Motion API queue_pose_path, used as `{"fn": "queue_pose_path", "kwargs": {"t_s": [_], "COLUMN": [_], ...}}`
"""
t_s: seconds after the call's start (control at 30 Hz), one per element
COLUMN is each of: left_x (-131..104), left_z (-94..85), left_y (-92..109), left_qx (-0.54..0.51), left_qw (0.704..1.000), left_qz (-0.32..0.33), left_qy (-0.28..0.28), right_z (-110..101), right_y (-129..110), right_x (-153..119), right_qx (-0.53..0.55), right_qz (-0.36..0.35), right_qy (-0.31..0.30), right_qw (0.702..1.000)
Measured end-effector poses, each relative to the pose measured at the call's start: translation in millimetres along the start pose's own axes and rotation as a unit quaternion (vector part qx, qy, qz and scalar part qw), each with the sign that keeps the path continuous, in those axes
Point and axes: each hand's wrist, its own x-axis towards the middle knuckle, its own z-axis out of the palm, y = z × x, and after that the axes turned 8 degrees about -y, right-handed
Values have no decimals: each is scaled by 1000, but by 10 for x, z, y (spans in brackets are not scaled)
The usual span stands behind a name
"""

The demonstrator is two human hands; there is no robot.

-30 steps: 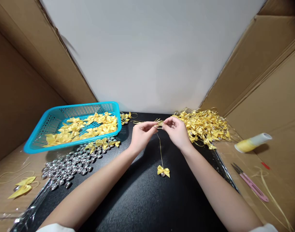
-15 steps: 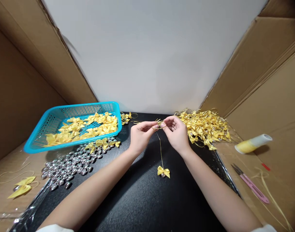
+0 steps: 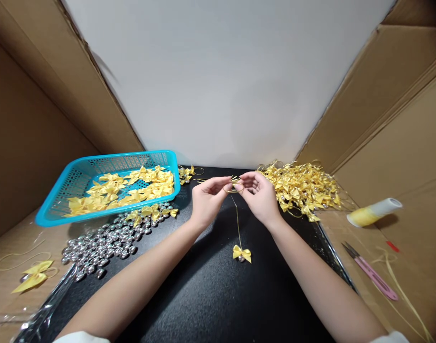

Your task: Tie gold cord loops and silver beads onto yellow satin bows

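My left hand (image 3: 210, 197) and my right hand (image 3: 260, 195) face each other above the black work surface, thumbs and forefingers pinched. Between them a loop of thin gold cord (image 3: 234, 191) is held, one side in each pinch. Just behind the fingertips lie several gold cord pieces, partly hidden by the hands. Below the hands, a yellow ribbon bow (image 3: 242, 253) with a silver bell or bead under it lies on the black surface. A thin gold cord (image 3: 238, 221) runs from the bow up toward the hands; whether it joins the loop I cannot tell.
At left stands a blue basket (image 3: 107, 213) of yellow bows, with many silver beads (image 3: 104, 245) before it. A heap of corded bows (image 3: 303, 188) lies back right. Pink-handled snips (image 3: 373, 276) and a thread spool (image 3: 375, 212) are on the right cardboard. Cardboard walls flank both sides.
The loop between my fingertips has opened wider and shows more clearly. Both hands have shifted only slightly; the bow has stayed in place.
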Motion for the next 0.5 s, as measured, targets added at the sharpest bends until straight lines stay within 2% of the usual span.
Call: {"fn": "queue_pose_path", "kwargs": {"t_s": [0.17, 0.37, 0.43, 0.5], "left_x": [-1, 0, 42, 93], "left_z": [-15, -15, -59, -130], "left_y": [-21, -54, -14, 62], "left_qx": [14, 61, 115, 227], "left_qw": [1000, 998, 992, 964], "left_qz": [10, 17, 12, -18], "left_qy": [-10, -23, -55, -138], "right_z": [-28, -15, -22, -38], "right_y": [-67, -86, -73, -61], "right_x": [-1, -24, -20, -10], "right_qx": [-71, -102, -107, -116], "right_qz": [-26, -38, -34, -29], "right_qy": [-36, -26, -23, -17], "right_qw": [996, 994, 993, 993]}}
